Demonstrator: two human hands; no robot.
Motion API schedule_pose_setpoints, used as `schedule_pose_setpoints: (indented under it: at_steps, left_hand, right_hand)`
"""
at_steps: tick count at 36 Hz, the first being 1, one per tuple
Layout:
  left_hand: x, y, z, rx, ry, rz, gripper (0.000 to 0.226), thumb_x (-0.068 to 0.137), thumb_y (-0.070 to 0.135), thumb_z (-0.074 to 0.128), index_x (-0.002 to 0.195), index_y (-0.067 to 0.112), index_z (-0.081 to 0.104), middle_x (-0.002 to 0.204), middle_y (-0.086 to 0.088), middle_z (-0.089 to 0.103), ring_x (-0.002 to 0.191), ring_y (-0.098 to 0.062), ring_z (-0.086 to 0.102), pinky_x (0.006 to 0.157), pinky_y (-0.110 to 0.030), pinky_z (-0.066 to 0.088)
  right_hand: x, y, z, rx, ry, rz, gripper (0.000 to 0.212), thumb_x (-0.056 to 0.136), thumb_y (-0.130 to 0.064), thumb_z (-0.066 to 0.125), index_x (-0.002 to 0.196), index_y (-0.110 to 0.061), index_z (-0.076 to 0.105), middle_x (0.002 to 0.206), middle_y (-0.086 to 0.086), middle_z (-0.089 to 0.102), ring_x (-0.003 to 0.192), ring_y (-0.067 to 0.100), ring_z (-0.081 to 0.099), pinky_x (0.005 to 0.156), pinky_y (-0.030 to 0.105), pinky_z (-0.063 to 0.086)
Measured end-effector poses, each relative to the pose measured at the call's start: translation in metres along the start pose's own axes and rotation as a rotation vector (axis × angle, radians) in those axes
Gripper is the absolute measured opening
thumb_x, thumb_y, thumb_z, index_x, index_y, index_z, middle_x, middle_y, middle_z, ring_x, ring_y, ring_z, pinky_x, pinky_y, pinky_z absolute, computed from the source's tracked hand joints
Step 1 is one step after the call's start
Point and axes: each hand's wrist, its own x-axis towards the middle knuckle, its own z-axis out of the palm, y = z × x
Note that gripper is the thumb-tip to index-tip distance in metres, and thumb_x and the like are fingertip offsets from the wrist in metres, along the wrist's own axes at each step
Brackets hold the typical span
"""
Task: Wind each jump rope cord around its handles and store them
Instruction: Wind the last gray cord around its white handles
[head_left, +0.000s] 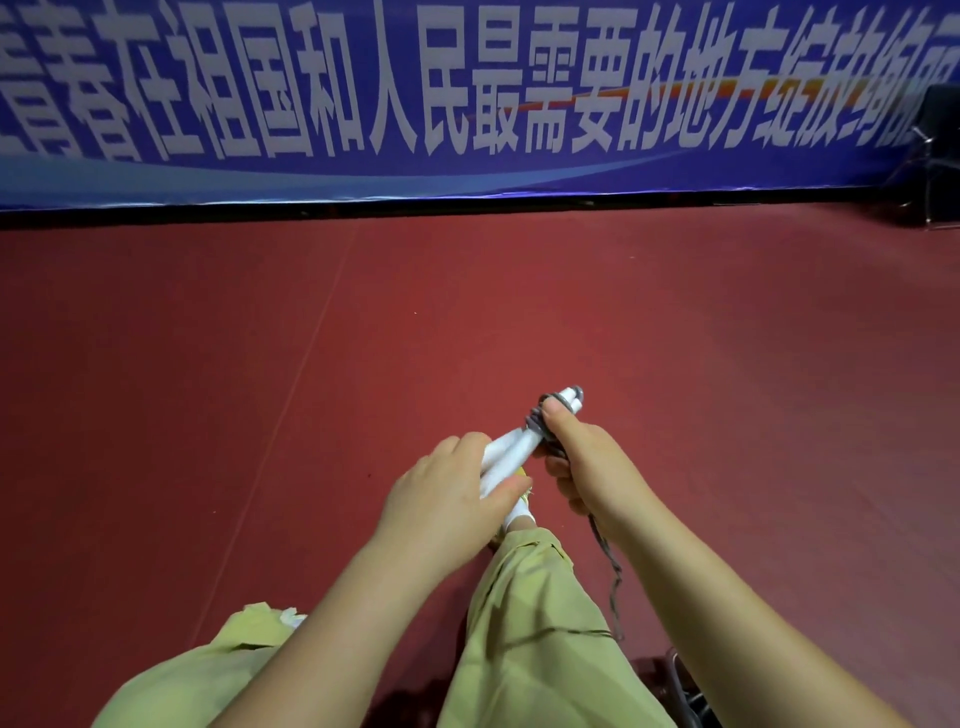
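Low in the frame, my legs (524, 623) in loose yellow-green cloth. At centre, my left hand (447, 499) curls round the near ends of the two smooth white handles (511, 452), thumb across them. My right hand (587, 462) pinches the grey braided cord (605, 551) wound near their far ends, thumb pressing the coils; a loose tail hangs below my wrist. Beyond, matte red floor (208, 338), then a blue banner (467, 104).

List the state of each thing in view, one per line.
Handles: two white ones held together, pointing up and away.
Cord: grey, partly wound round the handles near their far end; a loose tail hangs below the right hand.
Left hand: grips the near end of the handles.
Right hand: holds the cord, thumb pressing the wound turns.
Floor: red, bare here.
Banner: blue, hanging along the far edge.
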Motion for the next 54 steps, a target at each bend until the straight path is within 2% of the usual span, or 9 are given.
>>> schedule_pose_setpoints:
  at_steps: [4, 9, 14, 19, 26, 30, 40, 48, 54]
  left_hand:
    - [0.002, 0.003, -0.01, -0.669, -0.423, -0.051, 0.038, 0.074, 0.054, 0.052, 0.083, 0.018, 0.055, 0.075, 0.004, 0.057, 0.06, -0.009, 0.051, 0.058, -0.028, 0.037]
    - [-0.004, -0.005, -0.008, -1.391, -0.931, -0.199, 0.079, 0.067, 0.07, 0.046, 0.114, 0.008, 0.062, 0.098, -0.017, 0.068, 0.084, -0.028, 0.069, 0.073, -0.035, 0.055]
    - [-0.009, 0.001, 0.003, -1.672, -0.934, -0.27, 0.071, 0.079, 0.069, 0.039, 0.098, 0.006, 0.065, 0.074, -0.01, 0.063, 0.058, -0.023, 0.058, 0.056, -0.028, 0.047]
    - [-0.001, 0.001, 0.007, -1.5, -0.678, -0.361, 0.057, 0.082, 0.063, 0.044, 0.088, 0.01, 0.063, 0.069, -0.005, 0.052, 0.055, -0.018, 0.047, 0.055, -0.029, 0.033]
    - [-0.001, 0.015, 0.003, -0.915, -0.347, -0.298, 0.055, 0.097, 0.052, 0.033, 0.071, 0.011, 0.057, 0.049, 0.004, 0.056, 0.046, -0.014, 0.052, 0.056, -0.026, 0.048]
    - [0.001, 0.009, 0.006, -0.539, -0.202, -0.223, 0.054, 0.096, 0.054, 0.029, 0.078, 0.011, 0.057, 0.079, -0.009, 0.065, 0.075, -0.026, 0.062, 0.084, -0.042, 0.051]
    - [0.005, 0.004, 0.009, -0.047, -0.084, -0.221, 0.044, 0.09, 0.063, 0.035, 0.1, 0.022, 0.044, 0.121, -0.002, 0.053, 0.118, -0.027, 0.045, 0.091, -0.039, 0.037]
    - [0.004, 0.006, -0.001, -0.246, -0.221, -0.167, 0.034, 0.084, 0.053, 0.054, 0.095, 0.024, 0.043, 0.094, 0.007, 0.051, 0.091, -0.017, 0.05, 0.067, -0.031, 0.036]
    - [0.001, 0.006, -0.012, -1.13, -0.642, -0.208, 0.045, 0.084, 0.053, 0.053, 0.098, 0.012, 0.065, 0.094, -0.011, 0.066, 0.075, -0.019, 0.062, 0.066, -0.028, 0.05]
  right_hand:
    - [-0.005, -0.003, 0.0, 0.18, -0.049, -0.051, 0.033, 0.094, -0.036, 0.047, 0.066, -0.02, 0.04, 0.055, -0.005, 0.029, 0.04, 0.005, 0.023, 0.042, 0.021, 0.019]
    - [-0.009, -0.002, 0.002, 0.348, -0.068, -0.058, 0.034, 0.064, -0.045, 0.053, 0.075, -0.013, 0.049, 0.057, 0.003, 0.041, 0.05, 0.015, 0.033, 0.05, 0.028, 0.022]
    - [-0.013, -0.006, 0.001, 0.349, -0.204, -0.079, 0.037, 0.074, -0.046, 0.049, 0.078, -0.01, 0.052, 0.057, 0.005, 0.043, 0.048, 0.018, 0.037, 0.05, 0.028, 0.029]
    - [-0.005, -0.004, -0.017, 0.041, -0.293, -0.041, 0.046, 0.098, -0.053, 0.039, 0.076, -0.013, 0.049, 0.061, -0.003, 0.035, 0.048, 0.01, 0.023, 0.048, 0.027, 0.014]
    - [-0.001, 0.003, -0.017, -0.115, -0.227, -0.031, 0.051, 0.1, -0.051, 0.031, 0.069, -0.012, 0.041, 0.054, -0.003, 0.025, 0.046, 0.013, 0.019, 0.049, 0.028, 0.014]
    - [-0.001, 0.008, -0.015, -0.132, -0.152, -0.039, 0.056, 0.1, -0.05, 0.034, 0.062, -0.012, 0.051, 0.048, -0.003, 0.033, 0.043, 0.015, 0.028, 0.045, 0.025, 0.023]
    - [-0.006, 0.008, -0.006, -0.106, -0.226, -0.042, 0.048, 0.094, -0.06, 0.038, 0.068, -0.02, 0.036, 0.055, -0.006, 0.031, 0.049, 0.012, 0.025, 0.048, 0.026, 0.021]
    - [-0.006, 0.002, -0.003, 0.101, -0.146, -0.061, 0.032, 0.08, -0.045, 0.048, 0.065, -0.019, 0.034, 0.057, 0.0, 0.029, 0.045, 0.011, 0.02, 0.05, 0.031, 0.014]
    - [-0.005, 0.003, -0.008, 0.396, -0.162, -0.085, 0.027, 0.064, -0.04, 0.049, 0.072, -0.014, 0.046, 0.051, -0.005, 0.036, 0.041, 0.007, 0.026, 0.041, 0.021, 0.02]
